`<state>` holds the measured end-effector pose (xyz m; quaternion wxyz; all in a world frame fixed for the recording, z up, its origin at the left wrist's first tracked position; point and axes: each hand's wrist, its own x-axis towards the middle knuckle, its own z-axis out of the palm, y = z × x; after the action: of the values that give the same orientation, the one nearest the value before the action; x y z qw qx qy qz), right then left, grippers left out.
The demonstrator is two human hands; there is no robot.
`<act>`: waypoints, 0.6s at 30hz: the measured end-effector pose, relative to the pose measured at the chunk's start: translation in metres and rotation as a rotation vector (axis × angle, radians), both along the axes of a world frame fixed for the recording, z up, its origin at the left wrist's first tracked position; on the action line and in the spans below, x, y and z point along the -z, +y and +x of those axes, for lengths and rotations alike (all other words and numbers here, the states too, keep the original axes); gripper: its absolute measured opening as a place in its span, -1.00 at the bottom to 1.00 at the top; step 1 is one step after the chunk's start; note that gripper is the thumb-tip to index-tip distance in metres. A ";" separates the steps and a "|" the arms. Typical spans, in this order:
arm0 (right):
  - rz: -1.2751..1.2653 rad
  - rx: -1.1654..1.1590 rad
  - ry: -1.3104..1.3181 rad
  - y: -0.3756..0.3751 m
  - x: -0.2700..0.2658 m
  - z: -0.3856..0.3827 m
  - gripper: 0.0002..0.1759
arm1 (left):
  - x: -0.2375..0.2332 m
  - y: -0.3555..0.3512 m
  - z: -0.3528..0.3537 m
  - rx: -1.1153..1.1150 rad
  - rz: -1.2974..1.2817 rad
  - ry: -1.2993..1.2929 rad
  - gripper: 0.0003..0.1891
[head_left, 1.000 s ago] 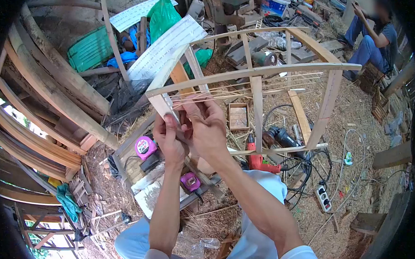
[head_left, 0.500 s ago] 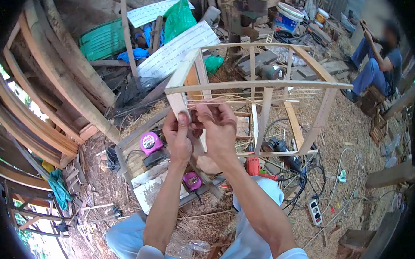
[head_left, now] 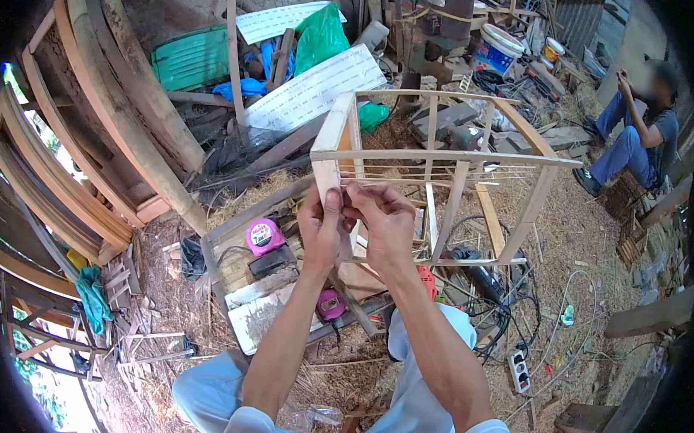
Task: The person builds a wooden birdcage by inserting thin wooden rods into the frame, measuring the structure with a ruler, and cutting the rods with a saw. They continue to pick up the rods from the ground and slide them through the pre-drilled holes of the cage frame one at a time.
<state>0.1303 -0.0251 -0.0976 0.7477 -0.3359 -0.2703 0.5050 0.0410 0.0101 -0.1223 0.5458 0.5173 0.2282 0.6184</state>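
Observation:
I hold a pale wooden frame (head_left: 443, 154) of curved slats up in front of me. My left hand (head_left: 320, 229) grips its near end post, thumb up along the wood. My right hand (head_left: 385, 222) is beside it, fingertips pinching thin cane strands (head_left: 442, 174) that run lengthwise through the frame. Both hands touch each other at the frame's near corner.
Below lie two pink tape measures (head_left: 264, 234), a red drill (head_left: 425, 279), a grinder (head_left: 476, 272), cables and a power strip (head_left: 517, 371) on straw-covered ground. Curved wooden frames (head_left: 69, 189) are stacked at the left. Another person (head_left: 637, 136) sits at the far right.
The view has shifted, so frame and hands sit a little further right and lower. My hands keep their hold at the frame's near corner and my right fingers have closed in on the strands.

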 end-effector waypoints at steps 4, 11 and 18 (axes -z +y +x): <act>-0.026 0.075 -0.076 0.001 0.004 0.000 -0.82 | -0.002 -0.002 0.001 0.022 0.034 0.031 -0.64; -0.053 0.084 -0.129 0.004 0.013 0.002 -0.82 | 0.000 -0.002 0.001 0.039 0.023 0.062 -0.64; -0.041 0.136 -0.247 0.001 0.004 -0.003 -0.83 | 0.003 -0.003 0.000 0.014 0.021 0.058 -0.61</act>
<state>0.1275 -0.0244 -0.1017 0.7341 -0.4283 -0.3266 0.4136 0.0408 0.0071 -0.1255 0.5379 0.5422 0.2339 0.6017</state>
